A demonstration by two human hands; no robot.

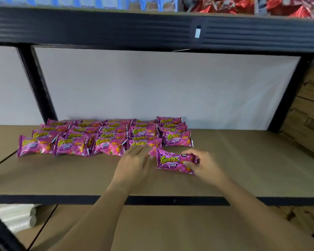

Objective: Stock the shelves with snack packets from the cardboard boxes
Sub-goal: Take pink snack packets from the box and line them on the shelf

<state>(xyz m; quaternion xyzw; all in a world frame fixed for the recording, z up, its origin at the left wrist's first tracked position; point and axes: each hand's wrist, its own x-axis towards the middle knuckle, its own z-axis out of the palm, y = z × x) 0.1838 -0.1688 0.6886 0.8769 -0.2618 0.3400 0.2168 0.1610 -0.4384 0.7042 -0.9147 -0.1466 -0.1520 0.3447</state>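
Partly unreadable from my seat: red packets [243, 5] at one o'clock, cropped, blurred; left hand [134, 161] hiding a pink packet [153, 151]; white rolls [14, 217] at eight o'clock, cropped.

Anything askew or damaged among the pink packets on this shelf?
Nothing looks damaged. The stocked pink packets lie in tidy overlapping rows; only the packet in the right hand sits apart, not yet placed.

"CORNTOZ" in yellow-green, "CHILLI CHEEZ" beneath, "Mini" at top right: printed on the pink packet [177, 161] in the right hand [201, 164]. Same "CORNTOZ" logo across the packet rows [105, 136] on the shelf [62, 178]; smaller print blurred.
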